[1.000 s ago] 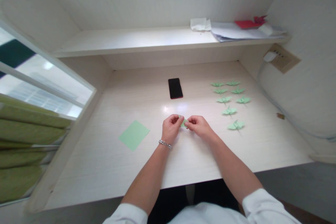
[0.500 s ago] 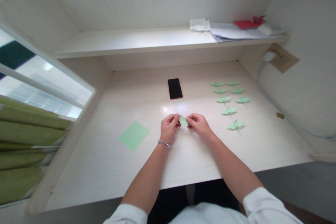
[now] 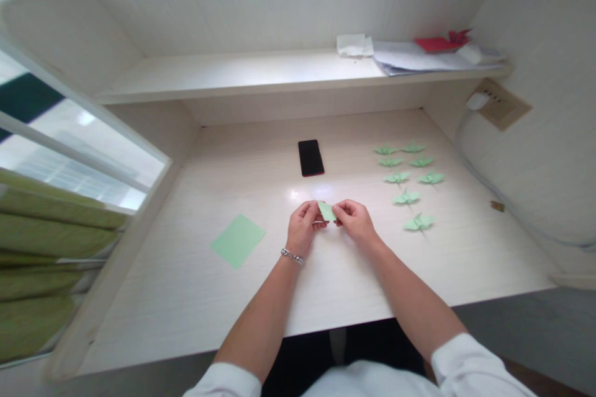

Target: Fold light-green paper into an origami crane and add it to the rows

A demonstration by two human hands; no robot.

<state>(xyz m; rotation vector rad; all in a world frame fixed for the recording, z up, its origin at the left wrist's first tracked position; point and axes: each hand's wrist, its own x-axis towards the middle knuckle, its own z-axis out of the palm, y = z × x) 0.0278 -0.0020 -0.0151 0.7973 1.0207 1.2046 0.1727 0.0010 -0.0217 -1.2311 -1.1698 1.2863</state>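
Left hand: On my feed the left hand (image 3: 302,226) is curled, its fingertips pinched on the left end of the paper (image 3: 326,211); a bracelet (image 3: 292,255) circles the wrist.
Right hand: The right hand (image 3: 354,222) is curled the same way, thumb and fingers closed on the paper's right end, almost meeting the left.
Paper: Small, green and folded, it is gripped between both hands over the middle of the worktop (image 3: 195,298); I cannot tell whether it touches the surface.
Sheet: A flat green sheet (image 3: 238,240) lies on the worktop, well to the left of the left hand.
Phone: A dark phone (image 3: 310,157) lies flat beyond the hands.
Cranes: Eight green cranes (image 3: 406,198) stand in two rows right of the hands, the closest near the right hand.
Shelf: I see white pages (image 3: 419,59) on the shelf (image 3: 209,74) behind, at its right end.
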